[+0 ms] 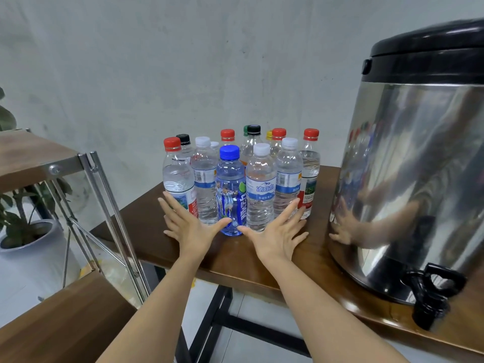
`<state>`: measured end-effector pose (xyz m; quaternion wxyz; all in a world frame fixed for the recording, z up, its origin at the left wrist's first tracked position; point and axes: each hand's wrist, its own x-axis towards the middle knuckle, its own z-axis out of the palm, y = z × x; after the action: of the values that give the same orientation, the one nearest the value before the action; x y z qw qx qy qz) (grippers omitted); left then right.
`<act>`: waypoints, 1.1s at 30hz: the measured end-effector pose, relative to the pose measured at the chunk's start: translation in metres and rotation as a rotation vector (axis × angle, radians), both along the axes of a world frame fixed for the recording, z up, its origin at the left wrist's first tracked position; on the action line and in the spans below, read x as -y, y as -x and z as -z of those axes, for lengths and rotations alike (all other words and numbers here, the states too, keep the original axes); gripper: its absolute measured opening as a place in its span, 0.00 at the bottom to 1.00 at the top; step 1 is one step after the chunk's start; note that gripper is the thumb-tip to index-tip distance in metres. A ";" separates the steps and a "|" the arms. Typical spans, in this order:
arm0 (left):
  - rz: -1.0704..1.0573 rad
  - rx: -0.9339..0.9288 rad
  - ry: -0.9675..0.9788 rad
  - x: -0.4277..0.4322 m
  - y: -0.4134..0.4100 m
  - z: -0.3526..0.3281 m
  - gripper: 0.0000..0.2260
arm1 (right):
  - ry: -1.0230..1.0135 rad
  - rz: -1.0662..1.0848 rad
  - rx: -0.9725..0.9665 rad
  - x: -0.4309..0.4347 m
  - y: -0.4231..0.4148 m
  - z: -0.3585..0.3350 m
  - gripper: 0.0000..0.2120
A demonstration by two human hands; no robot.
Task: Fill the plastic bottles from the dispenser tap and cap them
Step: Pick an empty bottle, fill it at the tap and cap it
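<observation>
Head view: both hands are spread with straight fingers and hold nothing. The left hand and right hand flank the blue-capped bottle, which stands between the thumbs; whether they touch it I cannot tell. Just beyond the fingertips the other plastic bottles stand upright and capped, bunched tight on the table, probably for easy reach. Well to the right of the right hand, the dispenser sits with its tap overhanging the table edge, leaving room for a bottle beneath
</observation>
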<state>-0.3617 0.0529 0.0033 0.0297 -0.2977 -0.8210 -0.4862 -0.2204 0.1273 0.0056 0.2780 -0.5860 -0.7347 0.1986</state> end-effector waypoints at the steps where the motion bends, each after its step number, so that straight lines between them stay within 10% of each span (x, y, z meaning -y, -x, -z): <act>1: 0.001 -0.007 0.002 -0.001 0.000 0.000 0.70 | 0.002 -0.003 0.001 0.000 0.000 -0.001 0.73; 12: -0.002 0.007 -0.095 0.019 -0.027 0.012 0.57 | -0.103 -0.145 -0.118 0.020 -0.042 0.006 0.56; 20: 0.333 -0.250 -0.193 0.048 -0.127 0.039 0.20 | -0.386 -0.533 0.002 0.063 -0.137 0.023 0.27; 33: 0.784 -0.514 -0.286 0.038 -0.326 0.035 0.11 | -0.694 -0.274 0.138 0.066 -0.355 0.050 0.10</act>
<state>-0.0353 0.0153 -0.0318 0.0870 -0.6876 -0.5383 -0.4794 0.1344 0.0613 -0.0443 0.3804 -0.3653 -0.8470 -0.0666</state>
